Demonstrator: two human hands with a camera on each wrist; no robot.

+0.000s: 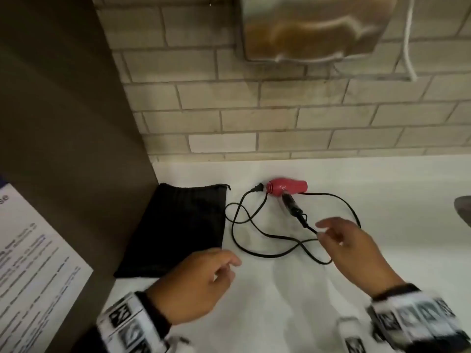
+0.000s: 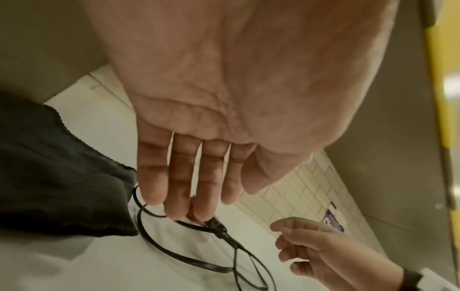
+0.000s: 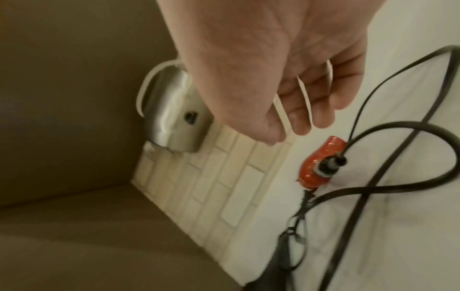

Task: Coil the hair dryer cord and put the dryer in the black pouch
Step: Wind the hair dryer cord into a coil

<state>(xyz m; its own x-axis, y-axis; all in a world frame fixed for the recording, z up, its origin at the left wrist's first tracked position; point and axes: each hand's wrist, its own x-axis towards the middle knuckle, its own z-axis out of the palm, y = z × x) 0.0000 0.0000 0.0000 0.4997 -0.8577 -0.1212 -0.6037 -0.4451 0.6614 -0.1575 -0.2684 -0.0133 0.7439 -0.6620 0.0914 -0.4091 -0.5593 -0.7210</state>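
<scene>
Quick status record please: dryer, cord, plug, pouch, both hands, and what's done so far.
dryer: pink hair dryer lying on the white counter by the tiled wall
cord: black cord in loose loops on the counter, not coiled
plug: plug free, beside the dryer's end
pouch: black pouch flat, left of the cord
left hand: left hand open, holding nothing
right hand: right hand open, over the cord
progress: nothing coiled or bagged

A white desk (image 1: 356, 174) runs along the tiled wall. Far on it lies a small pink hair dryer (image 1: 286, 186) on its side, close to the wall. Its black cord (image 1: 257, 231) sprawls in loose loops on the desk nearer us, the plug (image 1: 257, 188) just left of the dryer. Left of the cord a black pouch (image 1: 181, 229) lies flat.
</scene>
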